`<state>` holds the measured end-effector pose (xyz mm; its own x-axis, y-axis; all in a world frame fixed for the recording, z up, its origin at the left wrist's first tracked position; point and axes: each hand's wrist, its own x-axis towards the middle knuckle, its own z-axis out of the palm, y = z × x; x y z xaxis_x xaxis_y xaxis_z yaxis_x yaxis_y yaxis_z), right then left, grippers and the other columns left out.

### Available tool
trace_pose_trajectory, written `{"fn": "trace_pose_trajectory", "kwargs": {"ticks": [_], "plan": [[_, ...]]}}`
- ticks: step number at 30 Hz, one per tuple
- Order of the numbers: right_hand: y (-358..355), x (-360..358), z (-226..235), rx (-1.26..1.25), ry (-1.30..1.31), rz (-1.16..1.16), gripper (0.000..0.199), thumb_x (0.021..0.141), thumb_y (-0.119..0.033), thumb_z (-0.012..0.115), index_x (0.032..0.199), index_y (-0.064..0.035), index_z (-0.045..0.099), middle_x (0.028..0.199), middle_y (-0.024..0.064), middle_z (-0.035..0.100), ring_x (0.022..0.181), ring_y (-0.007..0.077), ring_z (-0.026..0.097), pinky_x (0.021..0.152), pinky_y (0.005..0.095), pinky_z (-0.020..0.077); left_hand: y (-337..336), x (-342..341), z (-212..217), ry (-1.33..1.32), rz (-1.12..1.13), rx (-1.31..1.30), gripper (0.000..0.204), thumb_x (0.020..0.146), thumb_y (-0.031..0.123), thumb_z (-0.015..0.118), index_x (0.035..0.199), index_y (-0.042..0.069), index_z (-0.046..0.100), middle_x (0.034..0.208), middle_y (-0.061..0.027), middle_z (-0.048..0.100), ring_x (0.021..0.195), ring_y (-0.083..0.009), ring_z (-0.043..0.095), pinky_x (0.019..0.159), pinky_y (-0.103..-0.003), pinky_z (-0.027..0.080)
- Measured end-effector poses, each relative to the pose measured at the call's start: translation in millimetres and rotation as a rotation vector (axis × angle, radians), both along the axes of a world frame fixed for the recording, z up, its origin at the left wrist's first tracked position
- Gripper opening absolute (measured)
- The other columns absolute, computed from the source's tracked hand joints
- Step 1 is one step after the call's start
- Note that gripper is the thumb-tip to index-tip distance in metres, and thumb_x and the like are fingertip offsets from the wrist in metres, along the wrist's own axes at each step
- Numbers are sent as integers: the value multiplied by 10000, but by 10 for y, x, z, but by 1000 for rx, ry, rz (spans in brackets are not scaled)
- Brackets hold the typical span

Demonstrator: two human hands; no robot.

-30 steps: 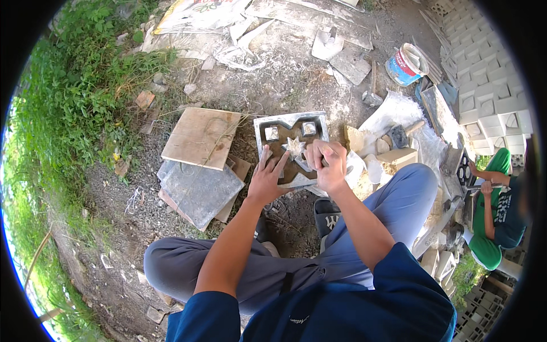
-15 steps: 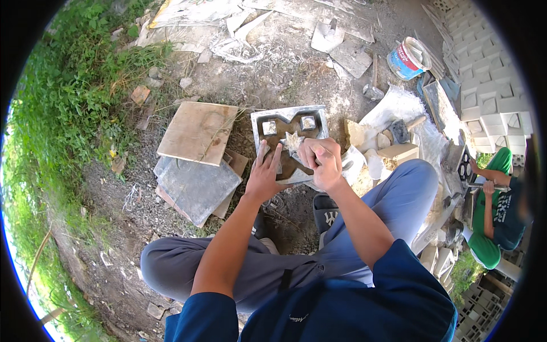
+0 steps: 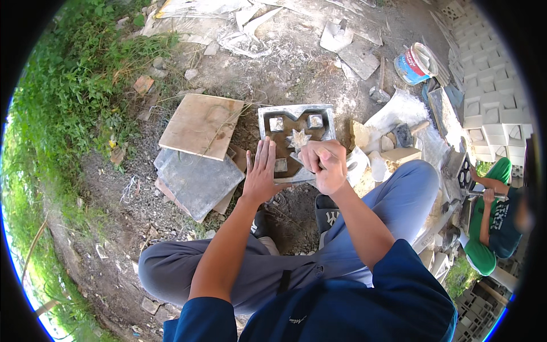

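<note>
On the ground before me lies a grey metal mould [image 3: 262, 121] with a square frame. Inside it are raised square blocks, an eight-pointed star [image 3: 298, 138] at the middle, and brown material around them. My left hand [image 3: 261, 174] rests against the mould's left edge, fingers stretched out and holding nothing. Over the mould's lower right part, my right hand [image 3: 325, 165] is closed in a fist with the thumb on top. Whatever it grips is mostly hidden; only a thin greyish bit shows beside the fingers. That hand covers the mould's lower right corner.
Left of the mould is a stack of flat boards, a brown board [image 3: 202, 125] over a grey slab [image 3: 199, 179]. Rubble and a white sack [image 3: 393, 117] lie to the right. A paint bucket [image 3: 415, 64] stands farther off. A co-worker [image 3: 496, 211] crouches at far right near stacked blocks [image 3: 493, 108].
My left hand has drawn back from over the mould to its left edge. My right hand has moved toward me, uncovering more of the star. The whole view has shifted slightly.
</note>
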<state>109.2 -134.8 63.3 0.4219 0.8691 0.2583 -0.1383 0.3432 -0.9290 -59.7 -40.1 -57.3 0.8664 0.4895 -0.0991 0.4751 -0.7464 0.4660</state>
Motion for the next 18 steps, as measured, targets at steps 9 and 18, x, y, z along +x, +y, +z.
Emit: {"fn": "trace_pose_trajectory", "kwargs": {"ticks": [9,18], "plan": [[237,-109,29,150,-1,-94,560,1046,-354,438,594,-37,350,542,28,369,498,136,353,494,309,237,-3,-97,-4,4,61,-98,1469,679,626,880,1671,14,-15,1767,-148,53,1630,-346,78,1293,-604,120],[379,-24,105,-12,100,-59,522,978,-372,503,598,-34,386,558,29,374,517,141,352,523,310,264,24,-75,-29,-36,66,-120,1481,670,667,863,1671,12,-11,1765,-152,61,1627,-354,91,1286,-602,157]]}}
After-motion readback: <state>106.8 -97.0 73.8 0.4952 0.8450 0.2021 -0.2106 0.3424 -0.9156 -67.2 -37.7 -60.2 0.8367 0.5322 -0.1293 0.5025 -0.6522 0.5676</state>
